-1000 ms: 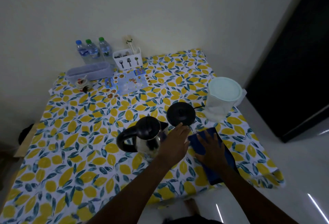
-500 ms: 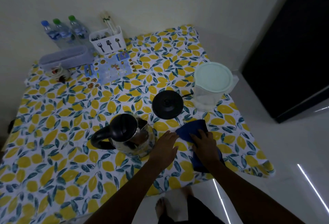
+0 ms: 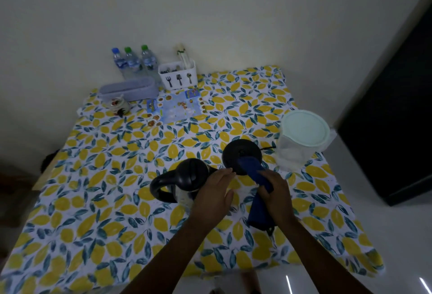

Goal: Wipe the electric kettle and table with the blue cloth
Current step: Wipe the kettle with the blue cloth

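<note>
**Cloth lifted, kettle within reach, wiping not yet under way**

The right hand [image 3: 277,192] gripped the bunched dark-blue cloth [image 3: 256,185], fingers closed round its middle so that one end stuck up over the round black kettle base [image 3: 240,153] and the other hung down toward the lemon-print tablecloth covering the table [image 3: 98,200]. The left hand [image 3: 214,194] held nothing; its fingers were loosely spread, resting against or just beside the body of the steel electric kettle with the black lid and handle [image 3: 184,178]. Whether it was actually touching the kettle could not be told. The kettle stood off its base, just left of it.

Risks, as a judgement: the kettle sat free on slack fabric, so a firm wipe without a steadying hand could slide or tip it. The trailing cloth end could snag the base's cord, and the translucent plastic jug with a pale green lid [image 3: 301,139] stood near the table's right edge, where a wide sweep might knock it off.
</note>
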Tool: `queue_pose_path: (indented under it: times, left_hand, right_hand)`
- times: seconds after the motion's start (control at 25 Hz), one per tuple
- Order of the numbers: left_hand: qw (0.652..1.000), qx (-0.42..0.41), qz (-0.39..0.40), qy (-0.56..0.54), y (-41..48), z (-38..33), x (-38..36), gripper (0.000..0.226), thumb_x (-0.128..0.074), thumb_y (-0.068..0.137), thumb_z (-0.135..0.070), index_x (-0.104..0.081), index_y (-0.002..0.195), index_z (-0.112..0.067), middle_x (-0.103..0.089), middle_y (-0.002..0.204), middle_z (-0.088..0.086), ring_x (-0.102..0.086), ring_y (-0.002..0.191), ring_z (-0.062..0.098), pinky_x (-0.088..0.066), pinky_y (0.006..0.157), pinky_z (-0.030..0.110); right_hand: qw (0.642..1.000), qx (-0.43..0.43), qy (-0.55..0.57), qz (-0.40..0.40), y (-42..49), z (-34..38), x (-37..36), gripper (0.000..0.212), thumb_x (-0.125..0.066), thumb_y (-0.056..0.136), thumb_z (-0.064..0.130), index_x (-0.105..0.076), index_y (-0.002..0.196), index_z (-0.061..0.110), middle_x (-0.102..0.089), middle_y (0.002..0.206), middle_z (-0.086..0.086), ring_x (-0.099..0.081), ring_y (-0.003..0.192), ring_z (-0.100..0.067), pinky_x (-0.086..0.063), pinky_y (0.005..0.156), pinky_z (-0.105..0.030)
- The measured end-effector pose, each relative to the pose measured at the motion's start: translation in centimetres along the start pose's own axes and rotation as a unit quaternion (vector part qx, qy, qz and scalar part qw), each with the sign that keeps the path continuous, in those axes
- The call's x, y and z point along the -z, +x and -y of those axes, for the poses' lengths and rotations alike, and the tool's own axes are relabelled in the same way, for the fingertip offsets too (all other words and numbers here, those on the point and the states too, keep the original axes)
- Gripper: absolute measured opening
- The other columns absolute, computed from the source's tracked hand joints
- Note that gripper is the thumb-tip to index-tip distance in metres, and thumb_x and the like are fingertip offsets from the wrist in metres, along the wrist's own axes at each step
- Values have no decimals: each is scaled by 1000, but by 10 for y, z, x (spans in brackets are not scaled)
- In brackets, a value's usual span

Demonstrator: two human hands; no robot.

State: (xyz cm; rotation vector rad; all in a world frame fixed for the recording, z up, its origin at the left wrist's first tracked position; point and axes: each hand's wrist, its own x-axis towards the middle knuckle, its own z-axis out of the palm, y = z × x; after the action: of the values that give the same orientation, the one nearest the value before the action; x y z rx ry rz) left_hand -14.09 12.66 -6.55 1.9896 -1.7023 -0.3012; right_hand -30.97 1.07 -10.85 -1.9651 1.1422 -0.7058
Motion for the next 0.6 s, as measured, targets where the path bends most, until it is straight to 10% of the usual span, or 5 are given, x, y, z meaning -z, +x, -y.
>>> queue_pose_path:
  times: [0.24,0.36,0.6]
  left_hand:
    - [968,177,-161,74,-26,40,69,60,-71,80,-47,-56,127,-13,-59,130,8,-51,124,29,-43,105,42]
    - [960,253,-111,49,-39,54,80,80,-64,67,-73,-58,121,-15,-65,118,6,-58,114,25,-52,92,41]
    - [948,251,-170,-98,-44,55,81,71,-84,58,-57,-62,111,-14,-68,105,4,-62,103,24,-53,85,44]
  right_hand:
    - [991,113,26,70,47,92,-20,38,-58,84,17,-61,122,13,-61,125,-7,-57,108,-17,-42,90,-28]
    - [972,135,-36,188,57,130,-55,40,-57,88,15,-58,128,14,-58,131,-11,-57,112,-26,-44,93,-34]
    - [951,194,-145,194,41,133,-68,46,-54,88,19,-54,132,30,-44,147,-4,-43,119,-34,-39,101,-52]
